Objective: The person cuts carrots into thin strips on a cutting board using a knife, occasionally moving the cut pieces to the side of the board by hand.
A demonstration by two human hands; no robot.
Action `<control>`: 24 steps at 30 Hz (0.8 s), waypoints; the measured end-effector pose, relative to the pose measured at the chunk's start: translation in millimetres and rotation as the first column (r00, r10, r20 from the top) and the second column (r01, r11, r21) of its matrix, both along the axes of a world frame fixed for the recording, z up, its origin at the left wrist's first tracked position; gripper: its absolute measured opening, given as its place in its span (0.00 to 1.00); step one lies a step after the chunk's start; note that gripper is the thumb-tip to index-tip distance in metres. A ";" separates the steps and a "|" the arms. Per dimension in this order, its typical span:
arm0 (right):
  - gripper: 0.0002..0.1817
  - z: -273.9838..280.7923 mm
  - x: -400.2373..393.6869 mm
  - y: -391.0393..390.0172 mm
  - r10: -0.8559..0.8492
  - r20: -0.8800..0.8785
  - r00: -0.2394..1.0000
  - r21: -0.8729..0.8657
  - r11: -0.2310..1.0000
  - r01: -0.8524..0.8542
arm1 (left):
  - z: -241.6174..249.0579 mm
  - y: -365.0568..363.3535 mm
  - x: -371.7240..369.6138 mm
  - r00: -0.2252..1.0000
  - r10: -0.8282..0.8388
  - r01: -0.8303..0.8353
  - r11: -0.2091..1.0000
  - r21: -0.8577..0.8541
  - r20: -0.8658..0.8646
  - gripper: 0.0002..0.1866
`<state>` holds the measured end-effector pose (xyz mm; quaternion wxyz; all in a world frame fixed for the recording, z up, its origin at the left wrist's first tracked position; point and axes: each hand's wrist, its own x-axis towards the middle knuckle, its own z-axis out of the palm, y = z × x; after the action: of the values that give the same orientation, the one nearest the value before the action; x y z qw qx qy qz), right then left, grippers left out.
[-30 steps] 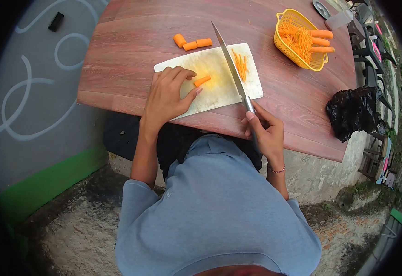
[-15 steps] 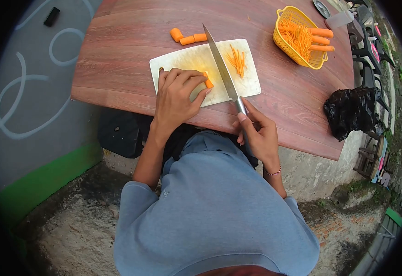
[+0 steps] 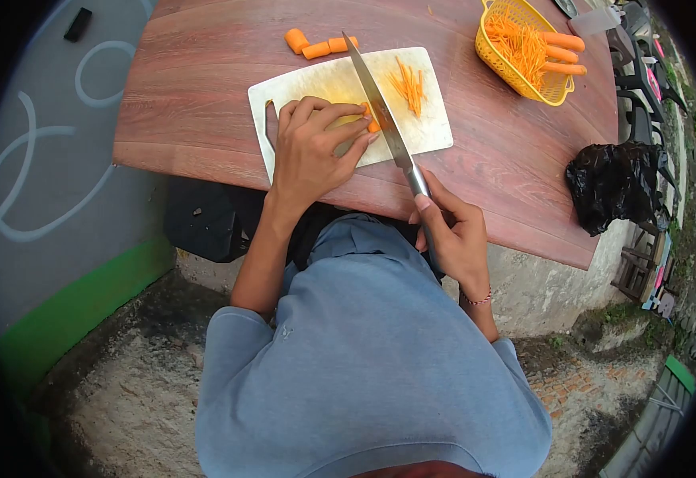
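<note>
A piece of carrot [image 3: 373, 125] lies on the white cutting board [image 3: 435, 134], partly hidden by the fingers of my left hand [image 3: 316, 147], which are closed on it. My right hand [image 3: 453, 227] grips the handle of a long kitchen knife [image 3: 383, 111]. The blade slants across the board, right beside the carrot piece. Thin carrot strips [image 3: 408, 88] lie to the right of the blade. Beyond the board's far edge, several short carrot chunks [image 3: 316, 50] rest on the wooden table [image 3: 205, 95].
A yellow basket [image 3: 515, 80] of shredded carrot and whole carrots [image 3: 563, 54] stands at the far right, near a clear plastic bottle [image 3: 595, 21]. A black plastic bag [image 3: 615, 187] sits by the table's right edge. Stacked chairs [image 3: 639, 88] are beyond.
My left hand and the carrot piece have shifted right, up to the knife blade. The whole view has tilted slightly, and my right hand still holds the knife.
</note>
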<state>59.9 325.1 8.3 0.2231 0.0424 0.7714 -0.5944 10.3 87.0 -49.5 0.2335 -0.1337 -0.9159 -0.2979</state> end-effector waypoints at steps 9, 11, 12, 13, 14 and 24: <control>0.25 12.4 3.1 5.0 0.030 0.014 0.999 0.044 0.999 -0.031 | -3.7 0.7 -0.8 0.999 0.025 -0.025 1.000 -0.006 -0.035 0.10; 0.25 12.8 4.0 6.1 0.033 0.013 0.999 0.045 0.998 -0.033 | -2.7 1.1 -0.7 0.999 0.029 -0.030 1.000 -0.011 -0.039 0.10; 0.25 13.9 4.6 6.4 0.033 0.015 0.999 0.046 0.998 -0.034 | -3.2 1.0 -0.6 0.999 0.030 -0.030 0.999 -0.010 -0.037 0.10; 0.25 15.4 5.2 6.6 0.038 0.007 0.999 0.059 0.997 -0.038 | -3.8 0.9 -0.8 0.999 0.029 -0.029 0.999 -0.012 -0.036 0.10; 0.25 16.8 6.0 6.8 0.043 0.000 0.999 0.073 0.996 -0.043 | -4.3 0.6 -0.8 0.999 0.028 -0.028 1.000 -0.014 -0.036 0.10; 0.23 30.1 15.7 1.9 0.045 0.006 0.999 0.146 0.988 -0.045 | -9.2 -0.5 -3.1 0.998 0.011 -0.010 1.000 0.022 -0.055 0.09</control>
<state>75.6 327.0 38.4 0.2339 0.0421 0.8132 -0.5312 7.3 86.6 -58.7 0.2617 -0.1345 -0.9065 -0.3028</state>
